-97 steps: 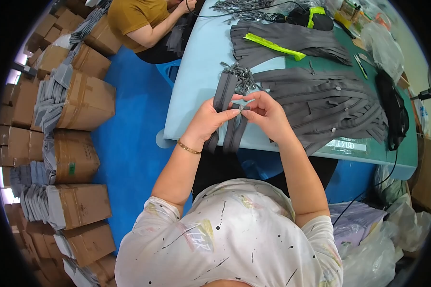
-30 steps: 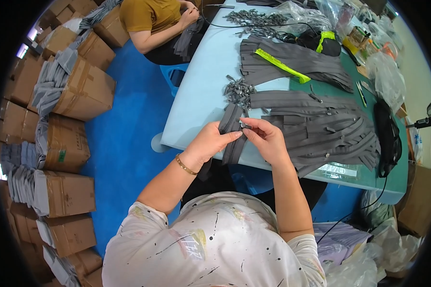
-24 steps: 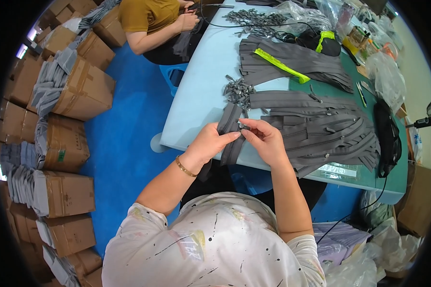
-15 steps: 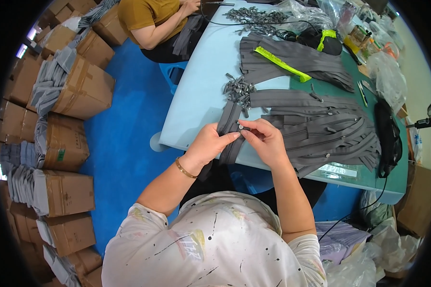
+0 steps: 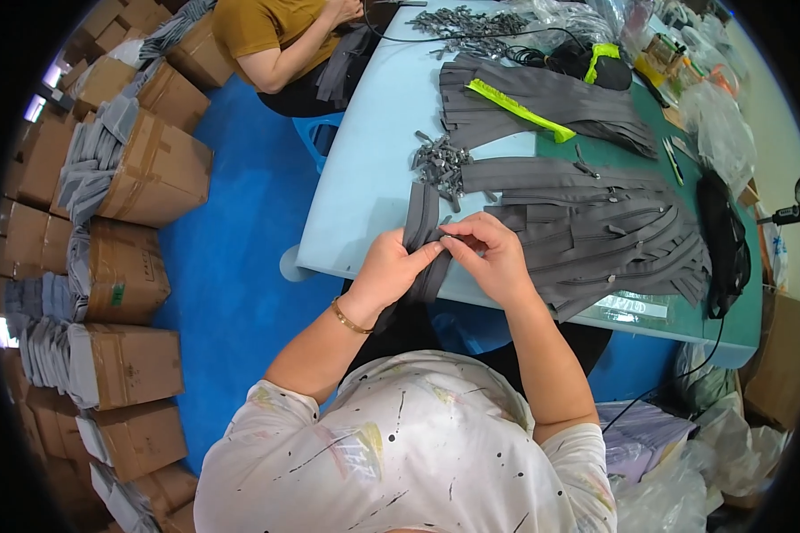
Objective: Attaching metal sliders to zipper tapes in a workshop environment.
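Observation:
A dark grey zipper (image 5: 422,210) hangs over the near table edge, gripped between the thumb and fingers of my left hand (image 5: 389,271). My right hand (image 5: 495,259) meets it from the right, thumb and forefinger pinched on a small zipper slider at the zipper's edge. The fingertips mostly hide that slider. Just beyond my hands lies a heap of loose zipper sliders (image 5: 439,165) with grey pulls. Many grey zippers (image 5: 586,222) are spread side by side to the right of my right hand, several with sliders on them.
Behind them lies another bundle of grey zippers (image 5: 586,102) under a bright yellow-green strip (image 5: 520,110). A second slider heap (image 5: 471,28) is at the far edge. A black pouch (image 5: 722,240) and snips (image 5: 673,162) lie right. A co-worker (image 5: 271,40) sits far left; cardboard boxes (image 5: 155,164) line the left.
The slider's shiny round part, visible between my fingertips before, is now mostly covered by them. My hands stay at the same spot on the zipper. The view has shifted slightly.

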Tool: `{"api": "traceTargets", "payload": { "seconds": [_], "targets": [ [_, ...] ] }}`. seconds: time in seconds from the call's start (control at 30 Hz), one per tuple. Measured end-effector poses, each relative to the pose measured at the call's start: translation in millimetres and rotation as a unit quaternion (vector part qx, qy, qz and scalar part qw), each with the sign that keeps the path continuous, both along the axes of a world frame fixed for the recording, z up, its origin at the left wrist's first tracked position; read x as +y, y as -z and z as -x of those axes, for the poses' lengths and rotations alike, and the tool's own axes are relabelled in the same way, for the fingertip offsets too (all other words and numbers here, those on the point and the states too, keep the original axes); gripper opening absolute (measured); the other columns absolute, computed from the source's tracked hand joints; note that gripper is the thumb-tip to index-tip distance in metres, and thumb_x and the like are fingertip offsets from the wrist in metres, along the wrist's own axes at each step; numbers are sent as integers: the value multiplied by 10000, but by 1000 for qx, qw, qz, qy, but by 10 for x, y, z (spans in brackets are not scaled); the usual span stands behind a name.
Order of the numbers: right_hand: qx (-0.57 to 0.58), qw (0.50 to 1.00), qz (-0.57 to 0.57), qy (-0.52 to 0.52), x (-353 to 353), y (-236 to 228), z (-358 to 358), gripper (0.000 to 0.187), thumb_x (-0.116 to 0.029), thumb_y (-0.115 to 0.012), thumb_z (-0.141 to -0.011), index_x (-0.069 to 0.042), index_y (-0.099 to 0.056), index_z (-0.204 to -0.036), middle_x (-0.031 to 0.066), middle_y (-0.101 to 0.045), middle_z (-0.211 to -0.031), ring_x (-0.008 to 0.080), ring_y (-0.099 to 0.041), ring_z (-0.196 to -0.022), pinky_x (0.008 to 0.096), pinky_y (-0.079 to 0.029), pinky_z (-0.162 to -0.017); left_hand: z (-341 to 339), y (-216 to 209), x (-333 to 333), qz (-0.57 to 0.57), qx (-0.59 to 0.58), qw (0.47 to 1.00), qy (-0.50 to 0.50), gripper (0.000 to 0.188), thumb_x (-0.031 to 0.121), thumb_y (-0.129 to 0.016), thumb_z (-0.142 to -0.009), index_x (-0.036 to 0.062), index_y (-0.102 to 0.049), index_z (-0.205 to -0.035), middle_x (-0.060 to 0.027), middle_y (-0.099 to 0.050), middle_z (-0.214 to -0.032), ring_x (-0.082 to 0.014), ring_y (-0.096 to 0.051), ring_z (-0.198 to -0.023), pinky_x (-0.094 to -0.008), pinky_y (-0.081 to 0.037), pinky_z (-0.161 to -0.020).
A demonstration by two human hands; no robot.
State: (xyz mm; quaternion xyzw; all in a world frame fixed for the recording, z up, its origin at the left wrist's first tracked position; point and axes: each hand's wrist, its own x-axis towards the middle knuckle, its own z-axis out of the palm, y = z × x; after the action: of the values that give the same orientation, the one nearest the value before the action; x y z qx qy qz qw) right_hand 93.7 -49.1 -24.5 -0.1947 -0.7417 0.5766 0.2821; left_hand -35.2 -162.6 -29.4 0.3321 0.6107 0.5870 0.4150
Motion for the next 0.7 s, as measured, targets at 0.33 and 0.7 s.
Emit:
{"api": "traceTargets", "payload": {
  "seconds": [0.33,0.7],
  "targets": [
    [84,996,-19,14,-22,4,-37,163,-1,-671,-760,-38,-675,-919,12,-551,-805,60,-521,-670,189,-421,-596,-16,-204,-45,62,17,998,28,133,149,-652,-827,34,-654,-895,59,-517,-609,-24,-414,-494,-195,-320,-433],
    [66,992,-108,22,-107,-144,-258,164,-43,-665,-769,-84,-690,-926,8,-583,-797,71,-504,-642,195,-382,-523,-151,-269,-90,-5,27,998,59,188,71,-629,-834,-1,-618,-1008,-2,-631,-823,-37,-534,-710,-199,-439,-617]
  ]
}}
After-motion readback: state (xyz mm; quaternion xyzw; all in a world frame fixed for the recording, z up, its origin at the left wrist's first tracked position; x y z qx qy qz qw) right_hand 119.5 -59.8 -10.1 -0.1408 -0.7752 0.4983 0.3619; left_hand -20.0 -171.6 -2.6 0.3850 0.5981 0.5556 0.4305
